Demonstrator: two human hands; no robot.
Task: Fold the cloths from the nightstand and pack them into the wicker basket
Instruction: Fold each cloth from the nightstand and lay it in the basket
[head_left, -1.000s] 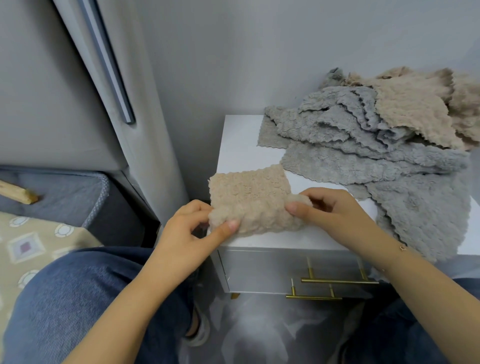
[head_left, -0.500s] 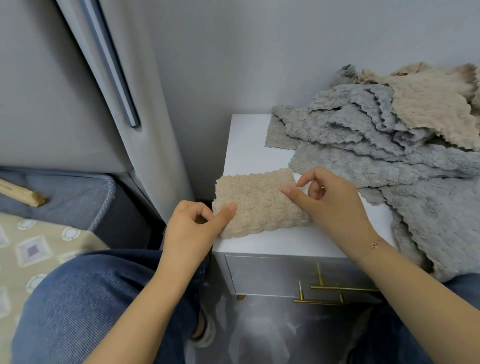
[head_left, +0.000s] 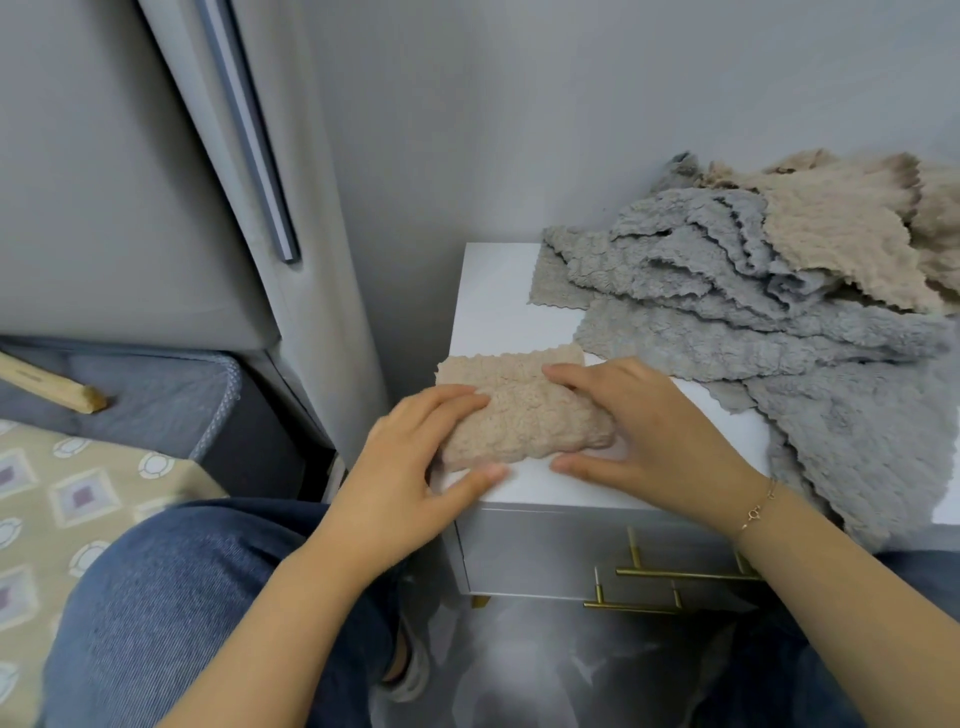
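A small folded beige cloth (head_left: 524, 415) lies at the front left corner of the white nightstand (head_left: 488, 301). My left hand (head_left: 415, 467) lies on its left end with straight fingers on top and the thumb along its near edge. From the right, my right hand (head_left: 644, 431) presses on the cloth with flat fingers, thumb on the nightstand top. A pile of unfolded grey cloths (head_left: 753, 312) and beige cloths (head_left: 841, 234) covers the right and back of the nightstand. No wicker basket is in view.
The nightstand's drawer front has brass bar handles (head_left: 685, 574). A grey wall and tall grey panel (head_left: 291, 208) stand behind and to the left. A bed with a patterned beige cover (head_left: 78, 499) and a wooden stick (head_left: 52, 387) lies left. My jeans-clad knees are below.
The beige cloth has been folded narrower and laid down. Both hands went from pinching its edges to lying flat on it.
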